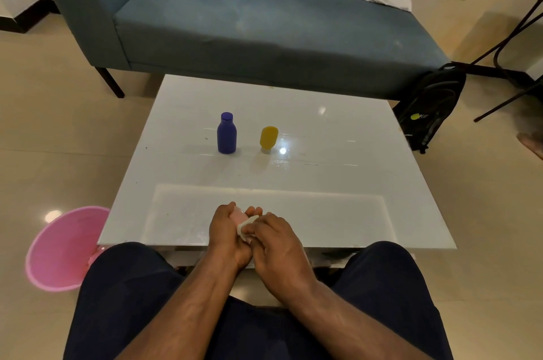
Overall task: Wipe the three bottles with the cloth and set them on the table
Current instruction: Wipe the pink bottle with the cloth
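Over table edge, pale pink bottle (237, 215), white cloth (246, 226)

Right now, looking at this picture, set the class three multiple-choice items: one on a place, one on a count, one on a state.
1. Where does the purple bottle stand relative to the yellow bottle?
A. On its left
B. On its right
C. On top of it

2. How many bottles stand on the white table untouched by a hand?
A. One
B. Two
C. Three

3. What is the state of the pink bottle?
A. Lying on the sofa
B. Standing beside the yellow one
C. Held in the left hand while the right hand presses the cloth to it

Answers:
1. A, since the purple one stands to the left in the head view, apart from the yellow.
2. B, as only purple and yellow stand free.
3. C, because both hands close around it over the near table edge.
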